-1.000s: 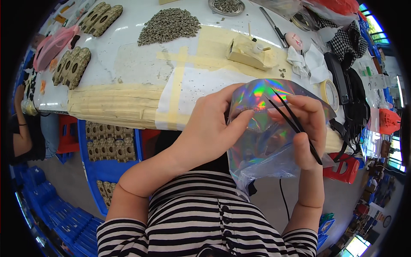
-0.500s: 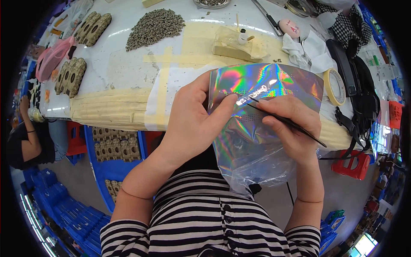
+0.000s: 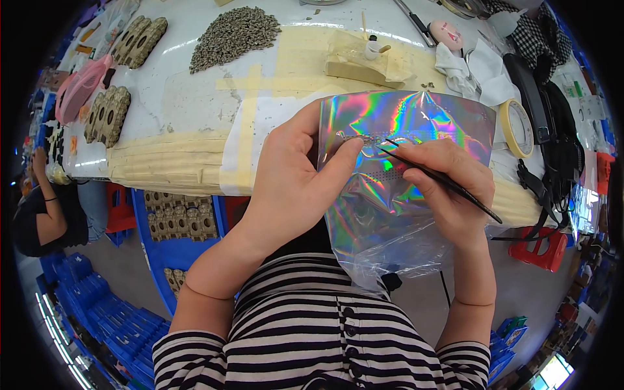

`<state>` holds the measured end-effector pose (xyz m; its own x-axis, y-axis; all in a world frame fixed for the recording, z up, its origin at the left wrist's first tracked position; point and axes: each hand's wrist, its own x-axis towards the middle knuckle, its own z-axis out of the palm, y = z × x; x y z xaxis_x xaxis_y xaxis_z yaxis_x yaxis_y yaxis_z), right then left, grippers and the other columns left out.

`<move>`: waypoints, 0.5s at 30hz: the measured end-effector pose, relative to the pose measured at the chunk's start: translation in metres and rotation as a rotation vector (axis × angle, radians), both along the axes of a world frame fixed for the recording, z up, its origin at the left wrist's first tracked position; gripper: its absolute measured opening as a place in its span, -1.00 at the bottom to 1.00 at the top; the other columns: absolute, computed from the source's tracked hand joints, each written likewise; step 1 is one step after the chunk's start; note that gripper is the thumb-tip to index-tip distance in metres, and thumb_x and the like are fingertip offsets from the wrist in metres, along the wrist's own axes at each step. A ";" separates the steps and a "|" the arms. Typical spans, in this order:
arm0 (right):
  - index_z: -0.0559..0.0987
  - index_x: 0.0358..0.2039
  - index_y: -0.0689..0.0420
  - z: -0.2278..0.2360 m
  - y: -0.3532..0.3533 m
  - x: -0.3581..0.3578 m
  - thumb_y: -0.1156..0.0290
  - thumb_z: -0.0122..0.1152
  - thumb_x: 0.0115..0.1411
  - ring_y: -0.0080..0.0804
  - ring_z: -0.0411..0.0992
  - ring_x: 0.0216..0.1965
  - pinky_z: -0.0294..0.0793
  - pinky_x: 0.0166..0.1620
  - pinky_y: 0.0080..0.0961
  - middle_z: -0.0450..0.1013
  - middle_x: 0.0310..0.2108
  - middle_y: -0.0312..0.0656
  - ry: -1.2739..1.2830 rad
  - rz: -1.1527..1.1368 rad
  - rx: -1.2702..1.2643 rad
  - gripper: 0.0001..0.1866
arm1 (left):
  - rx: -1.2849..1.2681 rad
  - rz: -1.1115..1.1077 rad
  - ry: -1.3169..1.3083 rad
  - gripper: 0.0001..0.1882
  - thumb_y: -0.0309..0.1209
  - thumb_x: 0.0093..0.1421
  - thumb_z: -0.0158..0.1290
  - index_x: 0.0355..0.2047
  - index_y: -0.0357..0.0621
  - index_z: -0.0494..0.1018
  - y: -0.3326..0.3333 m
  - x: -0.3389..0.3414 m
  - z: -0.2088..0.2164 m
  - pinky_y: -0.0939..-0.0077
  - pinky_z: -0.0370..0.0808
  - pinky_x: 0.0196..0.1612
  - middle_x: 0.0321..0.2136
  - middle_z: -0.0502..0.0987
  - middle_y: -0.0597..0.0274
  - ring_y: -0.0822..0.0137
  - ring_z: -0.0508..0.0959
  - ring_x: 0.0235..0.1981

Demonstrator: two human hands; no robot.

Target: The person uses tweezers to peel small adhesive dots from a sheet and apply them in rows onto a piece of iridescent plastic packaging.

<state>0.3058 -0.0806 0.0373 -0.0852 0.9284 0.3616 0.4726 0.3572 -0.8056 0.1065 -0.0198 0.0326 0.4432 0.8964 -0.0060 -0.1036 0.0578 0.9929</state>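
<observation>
My left hand (image 3: 296, 175) pinches the left edge of a shiny rainbow foil bag (image 3: 403, 169), thumb pressed on its face. My right hand (image 3: 448, 188) holds black tweezers (image 3: 442, 179) slanted across the bag, their tip touching a small strip near my left thumb. The bag is held up in front of my chest, over the near edge of the white table (image 3: 188, 97). Its lower part is clear plastic and hangs down over my striped shirt.
A heap of small grey parts (image 3: 234, 29) lies at the table's back. Brown perforated blocks (image 3: 110, 114) and a pink item (image 3: 75, 91) sit on the left, a tape roll (image 3: 517, 127), cloths and black straps on the right. A blue crate (image 3: 175, 221) stands below; another person (image 3: 39, 208) sits left.
The bag has been turned flatter and lifted toward the table edge. My right hand moved the tweezers' tip to the strip by my left thumb.
</observation>
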 end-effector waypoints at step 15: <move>0.67 -0.21 0.19 0.001 0.000 -0.005 0.57 0.40 -0.01 -0.36 0.54 -0.35 0.51 -0.26 -0.52 0.60 -0.35 -0.16 -0.055 -0.055 -0.006 -0.72 | 0.032 0.010 -0.017 -0.70 -0.57 0.22 0.03 -0.02 -0.37 0.40 0.000 -0.001 -0.004 0.60 0.46 -0.12 -0.22 0.58 0.20 0.53 0.52 -0.21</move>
